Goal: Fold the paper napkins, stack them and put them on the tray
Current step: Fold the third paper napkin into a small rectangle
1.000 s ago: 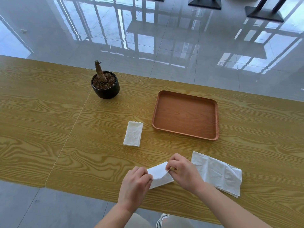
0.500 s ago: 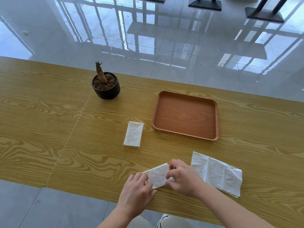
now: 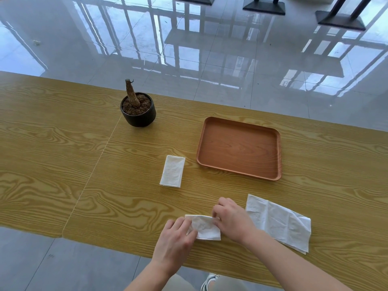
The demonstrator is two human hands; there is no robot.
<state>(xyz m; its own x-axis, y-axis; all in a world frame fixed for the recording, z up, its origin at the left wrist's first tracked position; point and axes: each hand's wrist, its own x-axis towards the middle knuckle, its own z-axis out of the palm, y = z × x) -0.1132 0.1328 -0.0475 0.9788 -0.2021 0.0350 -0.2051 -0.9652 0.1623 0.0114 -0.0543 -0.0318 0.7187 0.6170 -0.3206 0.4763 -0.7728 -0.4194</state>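
**Second napkin going down flat, tray waiting empty**

Both hands are low at the near edge of the bench (image 3: pixel 63 156), working one napkin between them. The left hand (image 3: pixel 175 238) sits on the napkin being folded (image 3: pixel 204 228) from its left side, fingers (image 3: pixel 190 226) curled down onto the paper, pinning it to the wood. The right hand (image 3: pixel 232 219) comes in from the other side, fingers (image 3: pixel 216 213) bent and closed on the napkin's upper right edge. Whether that is a pinch on the doubled layer or just a press along the crease, I can't say; the fingertips are tucked under.

Two hands on one small sheet makes sense: thin paper slides on a smooth top, so one hand anchors while the other sets the fold. The napkin looks narrow and rumpled, so I'd judge this fold nearly closed and about to be flattened.

Just right of the right hand lies the unfolded napkin (image 3: pixel 279 224), spread out and creased, within easy reach and probably next in line. Further out, towards the middle of the bench, the finished napkin (image 3: pixel 172 171) lies as a neat rectangle just left of the tray (image 3: pixel 239 172), apart from its rim. That looks like the base of the stack, parked close to where it must end up.

The tray itself holds nothing. A potted plant (image 3: pixel 138 110) stands well clear at the back left, out of the way.

By my reckoning: one folded, one in hand, one to go, stacking and loading not yet begun.
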